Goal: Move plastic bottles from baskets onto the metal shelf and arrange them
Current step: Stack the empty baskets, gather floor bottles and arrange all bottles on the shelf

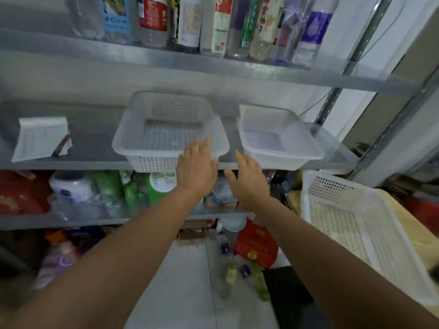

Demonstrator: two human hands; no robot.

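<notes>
Two white baskets stand on the middle metal shelf (83, 162): a perforated basket (142, 148) on the left and a solid tub (297, 148) on the right, both with nothing inside. My left hand (196, 169) is open, its fingertips over the perforated basket's front right rim. My right hand (249, 181) is open too, in front of the gap between the two baskets, holding nothing. Several plastic bottles (152, 20) stand in a row on the top shelf (261, 70). A few bottles (228, 264) lie on the floor below.
A folded white paper (40, 138) with a pen lies on the middle shelf's left. The lower shelf holds green and white packages (111, 188). A large white perforated crate (351, 224) stands at the right. A red bag (256, 245) sits on the floor.
</notes>
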